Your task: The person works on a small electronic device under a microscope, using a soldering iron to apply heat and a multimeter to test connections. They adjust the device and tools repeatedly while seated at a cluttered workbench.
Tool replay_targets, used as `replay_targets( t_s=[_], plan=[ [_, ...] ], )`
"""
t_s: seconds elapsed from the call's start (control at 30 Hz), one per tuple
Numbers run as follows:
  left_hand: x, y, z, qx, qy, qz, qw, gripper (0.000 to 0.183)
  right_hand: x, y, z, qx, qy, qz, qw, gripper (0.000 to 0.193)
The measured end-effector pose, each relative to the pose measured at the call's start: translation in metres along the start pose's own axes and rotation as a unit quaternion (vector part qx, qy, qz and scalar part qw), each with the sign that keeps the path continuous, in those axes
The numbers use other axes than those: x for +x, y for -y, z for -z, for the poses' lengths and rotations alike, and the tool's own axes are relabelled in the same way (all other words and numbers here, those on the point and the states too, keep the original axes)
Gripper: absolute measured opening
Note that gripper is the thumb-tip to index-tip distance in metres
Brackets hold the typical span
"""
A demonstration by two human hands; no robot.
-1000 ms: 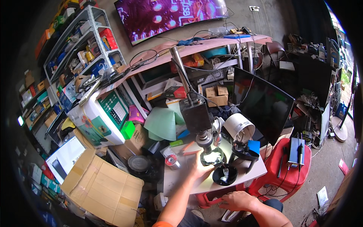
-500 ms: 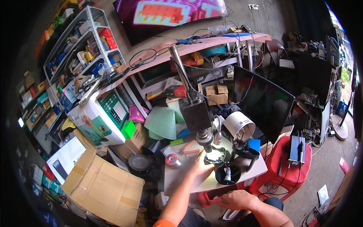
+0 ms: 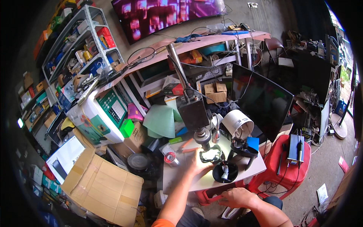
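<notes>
My left hand grips the left edge of a dark round housing with a brightly lit inside, fingers closed on it. The housing sits under a black microscope camera with a metal lens, on a small pale table. My right hand hangs loosely over my knee below the table's near edge, fingers apart and nothing in them. Beside the housing stands a black bowl-shaped cover with a small white part inside. Right of it is a black bracket piece.
A solder spool and orange-handled pliers lie on the left of the table. Behind stands a white cylindrical housing. A soldering station rests on a red stool. A wall screen shows a magnified pink picture.
The wall screen's picture has switched from a large red and yellow shape to many bright pink blocks. My left hand has shifted the housing slightly left; my right hand stays nearly still.
</notes>
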State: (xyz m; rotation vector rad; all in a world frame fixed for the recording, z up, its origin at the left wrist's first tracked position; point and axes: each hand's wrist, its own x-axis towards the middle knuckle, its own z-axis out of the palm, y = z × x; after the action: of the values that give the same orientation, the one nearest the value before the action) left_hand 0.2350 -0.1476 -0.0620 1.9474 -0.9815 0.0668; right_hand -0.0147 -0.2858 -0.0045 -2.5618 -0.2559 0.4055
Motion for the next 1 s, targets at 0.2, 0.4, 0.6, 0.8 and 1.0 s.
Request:
replay_targets(
  t_s=[0.2,0.4,0.6,0.8,1.0],
  plan=[
    [-0.001,-0.015,0.003,0.057,-0.011,0.001,0.998,0.084,-0.002,-0.001,-0.001,0.013,-0.002,-0.012,1.000,0.048],
    [-0.003,-0.014,0.004,0.070,-0.024,-0.006,0.997,0.083,0.000,-0.001,-0.002,0.016,0.002,-0.013,1.000,0.049],
    [-0.001,-0.013,0.001,0.064,-0.042,-0.042,0.996,0.083,0.000,-0.004,-0.004,0.010,0.004,-0.010,1.000,0.050],
    [-0.001,-0.010,-0.001,0.023,-0.033,-0.032,0.999,0.080,0.001,-0.003,-0.004,0.014,0.000,-0.007,1.000,0.051],
    [-0.002,-0.013,-0.002,0.019,-0.030,-0.022,0.999,0.080,0.000,-0.003,-0.005,0.004,-0.008,0.001,1.000,0.051]
  ],
)
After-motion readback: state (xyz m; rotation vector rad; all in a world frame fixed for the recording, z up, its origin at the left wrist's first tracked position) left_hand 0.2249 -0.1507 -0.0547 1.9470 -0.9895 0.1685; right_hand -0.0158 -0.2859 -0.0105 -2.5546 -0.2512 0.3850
